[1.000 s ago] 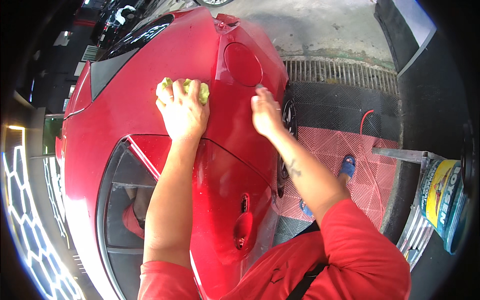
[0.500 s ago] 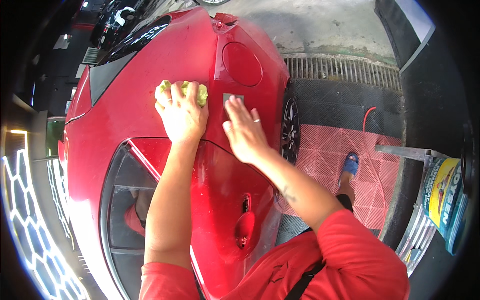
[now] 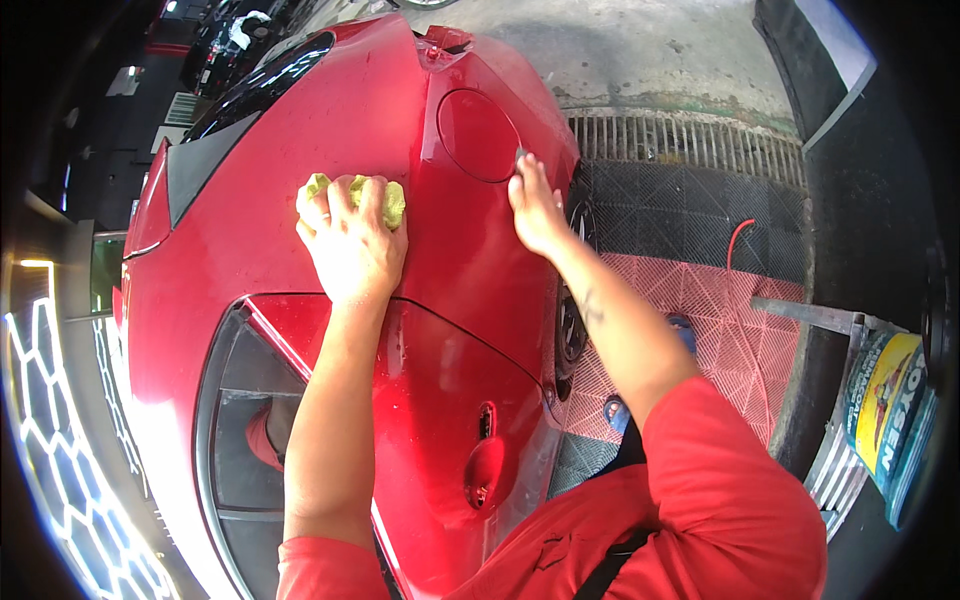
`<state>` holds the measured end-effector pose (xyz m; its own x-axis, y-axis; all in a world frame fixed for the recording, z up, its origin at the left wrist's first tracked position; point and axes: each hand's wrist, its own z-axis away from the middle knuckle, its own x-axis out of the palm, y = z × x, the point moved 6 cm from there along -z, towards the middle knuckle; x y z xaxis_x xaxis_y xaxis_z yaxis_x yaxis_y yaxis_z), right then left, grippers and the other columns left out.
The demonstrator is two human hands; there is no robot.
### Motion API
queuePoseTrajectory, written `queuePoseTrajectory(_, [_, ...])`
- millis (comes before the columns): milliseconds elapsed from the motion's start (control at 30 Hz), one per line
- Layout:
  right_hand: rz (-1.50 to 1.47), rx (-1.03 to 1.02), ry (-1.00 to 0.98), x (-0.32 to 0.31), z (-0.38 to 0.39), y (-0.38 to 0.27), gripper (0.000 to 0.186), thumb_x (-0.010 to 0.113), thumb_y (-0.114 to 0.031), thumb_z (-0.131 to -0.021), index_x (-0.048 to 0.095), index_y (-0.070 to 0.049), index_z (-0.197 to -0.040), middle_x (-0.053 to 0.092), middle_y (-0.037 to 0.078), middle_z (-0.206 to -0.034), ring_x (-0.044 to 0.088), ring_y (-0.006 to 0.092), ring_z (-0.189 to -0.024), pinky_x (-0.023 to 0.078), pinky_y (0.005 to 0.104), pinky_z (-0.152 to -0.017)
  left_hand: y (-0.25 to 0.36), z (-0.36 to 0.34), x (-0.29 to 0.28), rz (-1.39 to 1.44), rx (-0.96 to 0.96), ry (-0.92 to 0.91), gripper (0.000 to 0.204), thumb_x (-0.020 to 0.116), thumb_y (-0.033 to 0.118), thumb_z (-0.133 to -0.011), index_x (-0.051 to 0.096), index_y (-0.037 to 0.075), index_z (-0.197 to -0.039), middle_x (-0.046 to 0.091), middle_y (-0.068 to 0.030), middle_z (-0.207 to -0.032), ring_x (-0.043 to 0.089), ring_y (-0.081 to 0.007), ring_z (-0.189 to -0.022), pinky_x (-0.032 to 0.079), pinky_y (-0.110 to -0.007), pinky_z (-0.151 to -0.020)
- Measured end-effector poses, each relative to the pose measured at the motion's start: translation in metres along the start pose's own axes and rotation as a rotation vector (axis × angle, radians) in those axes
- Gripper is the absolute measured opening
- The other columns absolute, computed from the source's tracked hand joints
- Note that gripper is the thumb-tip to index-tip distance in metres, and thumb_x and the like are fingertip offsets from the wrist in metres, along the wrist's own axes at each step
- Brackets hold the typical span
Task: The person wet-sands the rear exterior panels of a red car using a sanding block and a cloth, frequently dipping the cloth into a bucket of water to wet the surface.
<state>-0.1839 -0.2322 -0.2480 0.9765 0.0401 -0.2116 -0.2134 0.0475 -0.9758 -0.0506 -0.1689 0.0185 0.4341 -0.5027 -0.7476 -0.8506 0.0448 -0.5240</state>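
- From my distant seat, I took the round flap (image 3: 478,135) on the red car (image 3: 300,160) as my landmark.
- The left hand (image 3: 352,245) lay below and to the left of the flap, its fingers curled over a crumpled yellow-green cloth (image 3: 393,205) against the car.
- The right hand (image 3: 541,207) was just beside the flap's lower right edge, fingers close together, with a small dark grey piece (image 3: 521,157) showing at the fingertips. I could not tell whether the thumb pinched it.
- I judged the step in hand to be rubbing the car around the flap with the grey piece, the cloth at hand for wiping.
- To my mind, the next move called for light, even pressure, the piece flat to the curve.
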Motion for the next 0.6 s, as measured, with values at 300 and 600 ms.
queuePoseTrajectory(300, [0.06, -0.04, -0.229, 0.03, 0.101, -0.007, 0.074, 0.031, -0.047, -0.12, 0.015, -0.002, -0.177, 0.008, 0.021, -0.186, 0.007, 0.0386, -0.173, 0.009, 0.0678, -0.135, -0.012, 0.016, 0.003, -0.012, -0.057, -0.061, 0.04, 0.086, 0.025, -0.086, 0.074, 0.023, -0.123, 0.063, -0.0058, -0.136, 0.05, -0.0431, -0.141, 0.047, -0.061, -0.112])
queuePoseTrajectory(600, [0.075, -0.032, -0.202, 0.015, 0.06, -0.001, 0.073, 0.036, -0.042, -0.12, 0.014, -0.001, -0.177, 0.008, 0.023, -0.186, 0.007, 0.0409, -0.172, 0.011, 0.0648, -0.136, -0.011, 0.012, 0.01, -0.032, -0.076, -0.131, 0.042, 0.087, 0.026, -0.084, 0.075, 0.023, -0.124, 0.063, -0.0066, -0.136, 0.051, -0.0461, -0.138, 0.045, -0.063, -0.113])
